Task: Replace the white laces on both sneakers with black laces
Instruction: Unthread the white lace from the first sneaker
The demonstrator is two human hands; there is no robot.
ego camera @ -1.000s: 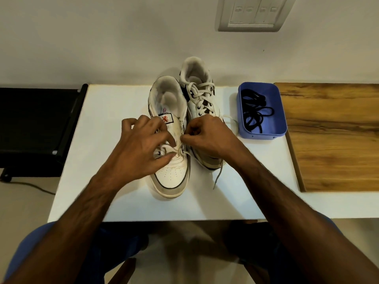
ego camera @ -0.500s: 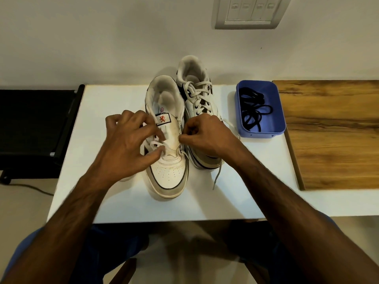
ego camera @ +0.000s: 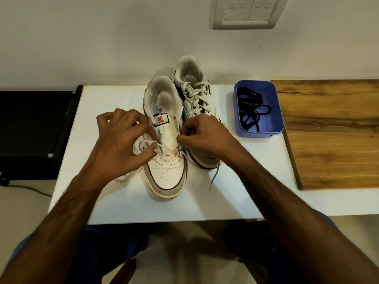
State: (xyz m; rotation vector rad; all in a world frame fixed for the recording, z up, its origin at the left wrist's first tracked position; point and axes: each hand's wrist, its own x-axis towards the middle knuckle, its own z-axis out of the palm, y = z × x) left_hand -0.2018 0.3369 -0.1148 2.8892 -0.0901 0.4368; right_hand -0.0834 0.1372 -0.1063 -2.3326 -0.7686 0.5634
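We see the left hand (ego camera: 121,146) pinching the white lace (ego camera: 146,144) at the near sneaker's (ego camera: 166,152) nine o'clock side. The right hand (ego camera: 205,138) pinches at its three o'clock edge; the black laces (ego camera: 253,109) lie at two o'clock.

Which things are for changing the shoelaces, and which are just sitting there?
For the job: near sneaker, far sneaker, white lace pinched by the left hand, right hand, black laces, blue tray.

Just there: wooden board, wall switch plate, white table.
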